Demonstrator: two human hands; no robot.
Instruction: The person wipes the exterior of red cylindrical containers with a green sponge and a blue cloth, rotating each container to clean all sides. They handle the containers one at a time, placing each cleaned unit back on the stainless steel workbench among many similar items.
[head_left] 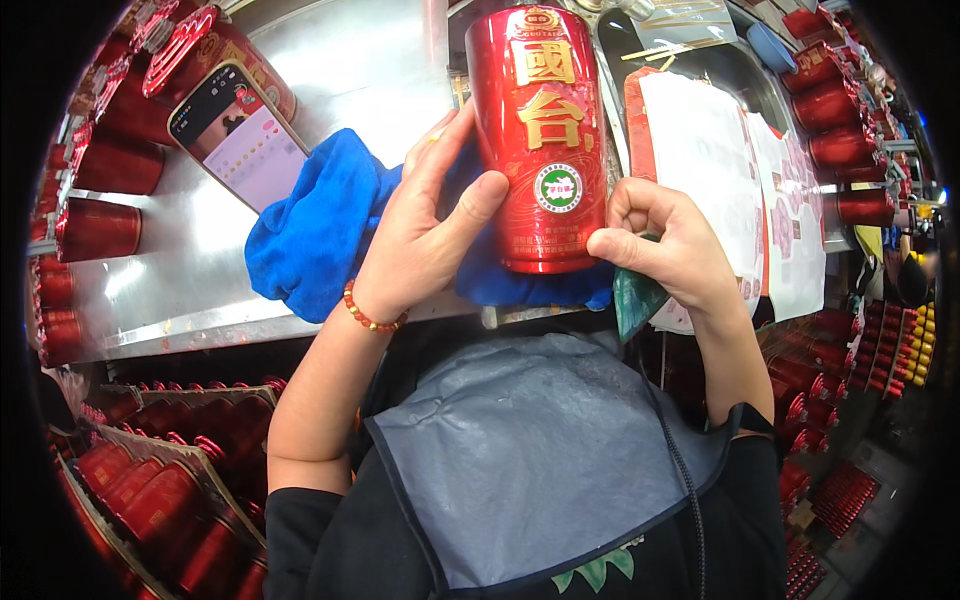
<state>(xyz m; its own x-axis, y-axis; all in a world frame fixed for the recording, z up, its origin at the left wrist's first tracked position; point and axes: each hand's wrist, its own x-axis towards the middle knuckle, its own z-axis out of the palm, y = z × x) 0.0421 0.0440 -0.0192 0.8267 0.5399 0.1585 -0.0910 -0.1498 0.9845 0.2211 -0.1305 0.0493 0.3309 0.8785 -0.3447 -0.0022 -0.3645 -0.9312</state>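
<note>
A shiny red bottle with gold raised characters and a round green-and-white sticker lies on a blue cloth in front of me. Along its left side rests my left hand, thumb on the front edge and fingers reaching along and behind it. My right hand is closed, its thumb and curled fingertips at the bottle's lower right edge. A flat, pointed green piece that looks like plastic sticks out below the right palm. Part of it is hidden by the hand.
On the metal table lies a lit phone at the left. Sticker sheets lie at the right, near a small blue bowl. Red bottles line racks on both sides; more red pieces fill trays at the lower left.
</note>
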